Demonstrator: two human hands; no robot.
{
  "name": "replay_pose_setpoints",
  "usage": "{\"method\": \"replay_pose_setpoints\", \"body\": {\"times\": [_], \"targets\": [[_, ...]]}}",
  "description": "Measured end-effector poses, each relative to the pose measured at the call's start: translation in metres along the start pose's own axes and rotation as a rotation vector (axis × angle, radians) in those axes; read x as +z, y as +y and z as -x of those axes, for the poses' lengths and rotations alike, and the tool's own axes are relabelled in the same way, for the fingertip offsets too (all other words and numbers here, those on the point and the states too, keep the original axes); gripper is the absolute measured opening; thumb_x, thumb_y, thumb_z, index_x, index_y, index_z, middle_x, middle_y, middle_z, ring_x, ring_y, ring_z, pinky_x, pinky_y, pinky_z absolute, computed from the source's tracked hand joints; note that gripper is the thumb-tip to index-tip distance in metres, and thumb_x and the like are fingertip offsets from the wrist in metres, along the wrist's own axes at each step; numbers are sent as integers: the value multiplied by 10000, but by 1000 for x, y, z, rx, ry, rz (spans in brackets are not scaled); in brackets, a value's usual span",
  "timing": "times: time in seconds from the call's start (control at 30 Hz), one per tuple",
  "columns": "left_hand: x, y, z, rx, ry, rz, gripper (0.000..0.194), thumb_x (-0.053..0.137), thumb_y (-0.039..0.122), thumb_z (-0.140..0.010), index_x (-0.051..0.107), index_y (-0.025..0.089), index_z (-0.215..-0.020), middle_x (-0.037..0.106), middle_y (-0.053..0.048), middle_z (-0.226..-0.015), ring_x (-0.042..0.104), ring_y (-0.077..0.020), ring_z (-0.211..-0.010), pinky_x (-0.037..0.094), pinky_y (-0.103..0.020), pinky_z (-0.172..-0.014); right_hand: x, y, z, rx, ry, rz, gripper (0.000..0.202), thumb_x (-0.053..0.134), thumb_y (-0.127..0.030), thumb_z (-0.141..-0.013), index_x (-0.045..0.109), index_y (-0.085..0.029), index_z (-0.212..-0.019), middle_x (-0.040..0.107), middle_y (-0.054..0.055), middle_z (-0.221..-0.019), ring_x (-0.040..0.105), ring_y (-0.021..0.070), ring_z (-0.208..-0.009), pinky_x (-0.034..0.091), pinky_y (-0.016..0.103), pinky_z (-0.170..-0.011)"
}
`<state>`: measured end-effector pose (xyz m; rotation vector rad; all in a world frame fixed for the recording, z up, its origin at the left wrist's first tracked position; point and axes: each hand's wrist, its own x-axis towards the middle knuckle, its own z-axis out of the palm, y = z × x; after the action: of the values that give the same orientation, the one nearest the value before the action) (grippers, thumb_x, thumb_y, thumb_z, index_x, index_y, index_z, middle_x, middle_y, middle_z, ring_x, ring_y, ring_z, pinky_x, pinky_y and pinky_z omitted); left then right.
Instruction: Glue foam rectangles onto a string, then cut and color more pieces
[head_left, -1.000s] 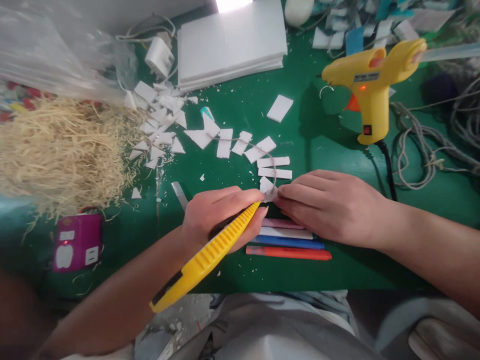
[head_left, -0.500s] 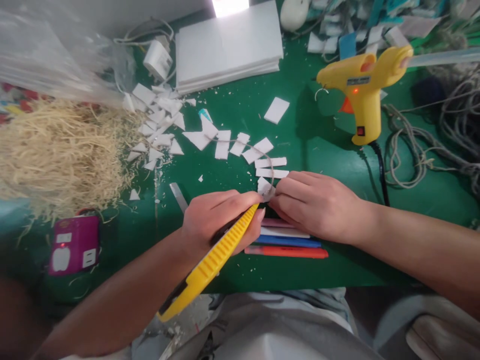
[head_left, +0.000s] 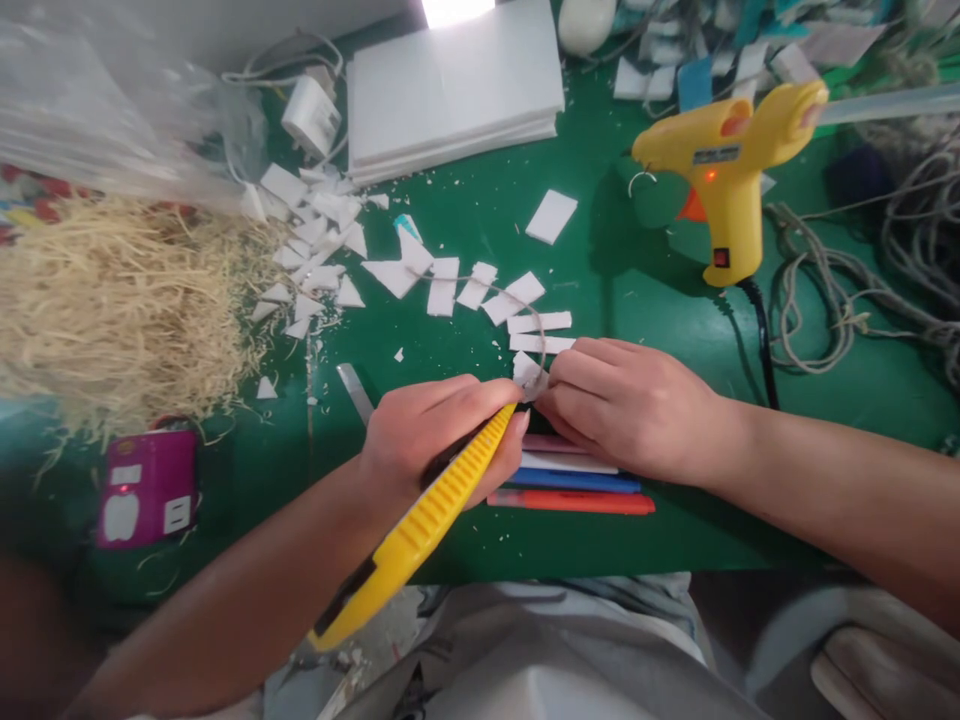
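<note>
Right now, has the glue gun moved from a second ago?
No, the glue gun keeps its place against the stacked white sheets; the whole view shifted slightly.

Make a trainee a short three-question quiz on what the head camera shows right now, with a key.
1. Which hand holds the yellow tool?
2. True or false: the glue gun is closer to the right hand than to the left hand.
3. Fill in: the lowest marker in the picture is coloured ____.

Key:
1. The left hand.
2. True.
3. Orange.
</note>
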<state>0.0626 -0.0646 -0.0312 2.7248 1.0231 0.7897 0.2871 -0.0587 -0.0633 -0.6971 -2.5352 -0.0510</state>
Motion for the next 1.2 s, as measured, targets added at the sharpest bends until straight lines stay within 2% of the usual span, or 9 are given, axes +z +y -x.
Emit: {"method": "replay_pose_setpoints", "body": {"times": [0.23, 0.53, 0.73, 0.93, 1.2], "targets": [[1, 1, -1, -53, -24, 26, 107, 607, 194, -956, 708, 215, -984, 805, 12, -810, 742, -116, -619, 616, -182, -613, 1, 1, 1, -7, 11, 12, 377, 455, -113, -1052, 580, -192, -705, 478, 7, -698, 395, 160, -667, 405, 273, -593], [0, -1, 0, -33, -27, 9, 119, 610, 192, -942, 722, 220, -969, 804, 12, -798, 742, -121, -609, 606, -176, -604, 1, 1, -1, 19, 28, 8, 391, 468, -92, -1035, 559, -197, -670, 457, -2, -676, 367, 157, -640, 375, 271, -562], [8, -5, 7, -72, 121, 63, 119, 605, 248, -938, 723, 258, -955, 781, 45, -735, 701, -112, -548, 579, -189, -530, 1, 1, -1, 2, 22, 3, 399, 433, -109, -1056, 568, -194, -689, 453, 0, -688, 377, 161, -659, 378, 277, -578], [11, -6, 8, -71, 140, 89, 108, 621, 238, -925, 725, 253, -950, 780, 51, -736, 705, -106, -557, 581, -182, -541, 2, 1, 0, -5, 15, 8, 390, 450, -116, -1056, 575, -195, -696, 461, 2, -682, 397, 165, -669, 404, 283, -591], [10, -8, 9, -82, 74, 113, 115, 623, 275, -953, 729, 238, -976, 786, 29, -760, 712, -106, -578, 578, -184, -556, 2, 1, -1, 7, 7, 11, 376, 469, -102, -1040, 563, -201, -690, 459, 1, -683, 390, 164, -660, 401, 281, -585]]}}
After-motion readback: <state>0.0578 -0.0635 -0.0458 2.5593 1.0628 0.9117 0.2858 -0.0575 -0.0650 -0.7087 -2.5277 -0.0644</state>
